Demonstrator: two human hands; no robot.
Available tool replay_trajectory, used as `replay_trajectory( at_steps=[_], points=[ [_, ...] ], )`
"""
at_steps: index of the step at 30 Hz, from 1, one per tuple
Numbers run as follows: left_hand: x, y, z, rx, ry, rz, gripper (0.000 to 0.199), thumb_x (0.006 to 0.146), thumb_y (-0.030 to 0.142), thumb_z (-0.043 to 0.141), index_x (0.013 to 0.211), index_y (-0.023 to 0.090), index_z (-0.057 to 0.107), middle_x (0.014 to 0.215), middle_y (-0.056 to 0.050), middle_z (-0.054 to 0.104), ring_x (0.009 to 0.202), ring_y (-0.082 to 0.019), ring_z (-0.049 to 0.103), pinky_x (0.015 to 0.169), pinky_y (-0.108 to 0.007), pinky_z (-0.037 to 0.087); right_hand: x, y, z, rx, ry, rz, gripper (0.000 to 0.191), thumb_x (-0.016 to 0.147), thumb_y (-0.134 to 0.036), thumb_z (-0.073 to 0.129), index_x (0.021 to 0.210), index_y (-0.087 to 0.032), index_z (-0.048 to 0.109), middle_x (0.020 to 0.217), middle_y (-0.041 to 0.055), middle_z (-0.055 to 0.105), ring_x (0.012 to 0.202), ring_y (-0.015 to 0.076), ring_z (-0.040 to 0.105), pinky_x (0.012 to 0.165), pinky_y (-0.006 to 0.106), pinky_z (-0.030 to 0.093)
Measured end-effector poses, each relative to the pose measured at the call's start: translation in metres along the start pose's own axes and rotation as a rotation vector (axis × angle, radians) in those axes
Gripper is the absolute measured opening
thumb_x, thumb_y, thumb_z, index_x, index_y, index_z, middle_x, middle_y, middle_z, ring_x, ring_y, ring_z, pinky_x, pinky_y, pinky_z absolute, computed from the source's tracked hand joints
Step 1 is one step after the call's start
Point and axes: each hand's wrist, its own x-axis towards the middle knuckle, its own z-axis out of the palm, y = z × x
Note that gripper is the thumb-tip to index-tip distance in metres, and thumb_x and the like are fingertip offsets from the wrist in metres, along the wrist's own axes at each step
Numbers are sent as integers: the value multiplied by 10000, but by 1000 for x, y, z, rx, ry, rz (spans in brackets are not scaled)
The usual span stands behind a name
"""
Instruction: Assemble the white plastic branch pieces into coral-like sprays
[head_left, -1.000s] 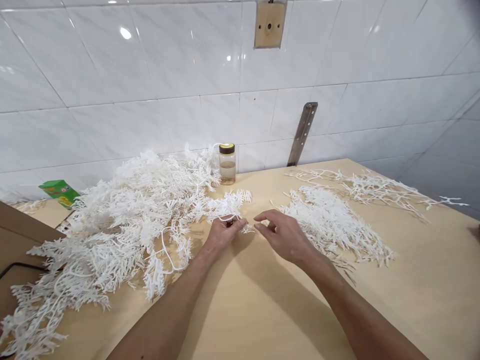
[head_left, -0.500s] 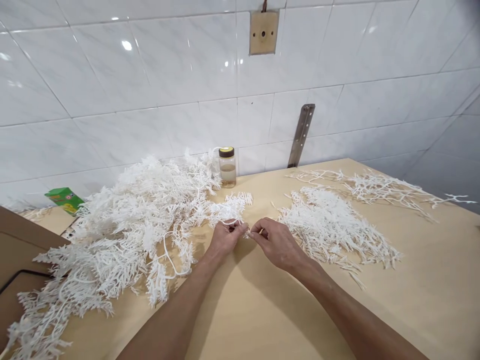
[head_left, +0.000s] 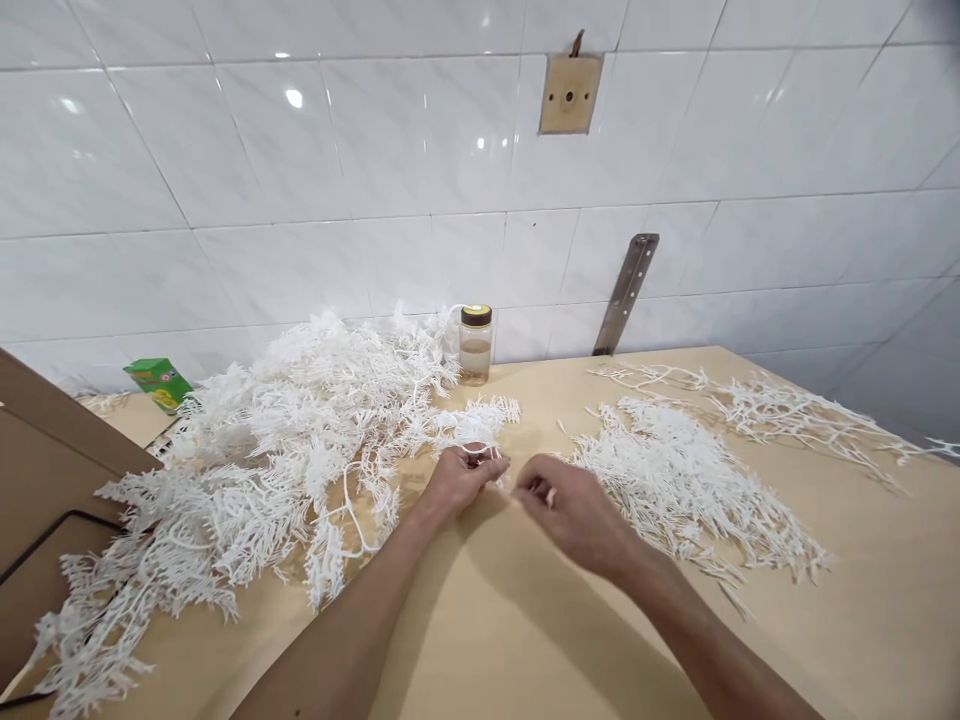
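My left hand (head_left: 463, 480) pinches a white, feathery artificial plant sprig (head_left: 480, 420), its fluffy end lying on the table beyond the fingers. Just to the right, my right hand (head_left: 566, 508) is curled closed and slightly smeared by motion; whether a small piece sits in its fingers I cannot make out. A gap separates the two hands. Left of them spreads a large heap of white plastic foliage (head_left: 292, 430). To the right of my right hand lies a flatter pile of loose white sprigs (head_left: 697, 485).
Thin, bare white stems (head_left: 810, 415) lie at the table's back right. A dark-lidded jar (head_left: 475, 350) with liquid stands near the tiled wall. At the left are a green box (head_left: 159, 384) and a brown cardboard box (head_left: 60, 450). A metal bracket (head_left: 626, 295) leans by the wall.
My right hand has drawn away from my left and curled inward, where its fingertips had met the sprig. My left hand keeps its hold. The whole view has shifted a little.
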Motion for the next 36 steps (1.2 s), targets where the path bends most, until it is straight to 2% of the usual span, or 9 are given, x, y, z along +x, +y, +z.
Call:
replay_trajectory(
  at_steps=[3, 5, 10, 15, 20, 27, 30, 32, 36],
  points=[
    [-4, 5, -1, -35, -106, -64, 509, 691, 529, 760, 1015, 143, 696, 561, 67, 420, 493, -64, 304, 495, -219, 219, 6, 34, -30, -263, 248, 185, 103, 826, -168, 507, 842, -196, 605, 852, 50, 661, 674, 171, 611, 654, 311, 462],
    [-7, 11, 1, -40, -148, -90, 549, 725, 581, 717, 1043, 134, 694, 555, 68, 404, 461, -53, 261, 463, -220, 178, 7, 48, -43, -351, 330, 256, 146, 809, -176, 518, 907, -182, 626, 997, 96, 663, 713, 187, 637, 684, 337, 475],
    [-17, 23, 16, -70, -185, -131, 592, 769, 677, 612, 948, 123, 717, 551, 52, 397, 447, -53, 278, 440, -220, 181, 7, 35, -42, 85, 214, 389, 338, 883, -409, 526, 1114, -179, 619, 887, 64, 671, 552, 145, 614, 589, 317, 517],
    [-20, 20, 27, -39, -184, -119, 586, 754, 668, 638, 880, 103, 729, 529, 29, 438, 477, -72, 343, 474, -221, 244, 10, 24, -26, 436, 33, 307, 363, 859, -526, 566, 927, -176, 637, 682, -11, 575, 465, 103, 525, 457, 248, 479],
    [-15, 11, 29, -22, -116, -56, 542, 769, 640, 635, 812, 107, 721, 639, -39, 579, 563, -108, 462, 535, -234, 324, 11, 34, -20, 489, 84, 317, 315, 831, -494, 614, 813, -180, 616, 625, -29, 554, 434, 93, 517, 421, 219, 442],
    [-12, 4, 34, 78, 84, 85, 471, 722, 567, 696, 549, 152, 557, 503, 51, 357, 504, -74, 296, 511, -233, 228, 10, 30, -10, 520, 16, 322, 302, 853, -473, 581, 799, -177, 598, 573, -26, 578, 395, 101, 524, 411, 221, 436],
    [-12, 3, 35, 30, 113, 58, 439, 716, 530, 710, 547, 156, 552, 501, 48, 390, 506, -78, 325, 519, -232, 247, 11, 31, -8, 527, 13, 331, 327, 865, -493, 564, 831, -171, 605, 581, -16, 590, 407, 107, 534, 419, 229, 458],
    [-13, 4, 35, -40, 127, -12, 414, 703, 516, 722, 569, 158, 562, 512, 38, 443, 503, -83, 360, 519, -232, 268, 11, 31, -10, 473, 58, 330, 339, 878, -503, 544, 854, -171, 610, 619, -2, 608, 450, 118, 561, 437, 239, 482],
    [-13, 4, 32, -172, 137, -118, 407, 689, 515, 736, 598, 157, 563, 539, 27, 482, 488, -79, 381, 497, -227, 266, 10, 26, -19, 171, 364, 199, 247, 889, -416, 549, 854, -186, 633, 793, 45, 658, 604, 147, 614, 501, 261, 511]
  ],
)
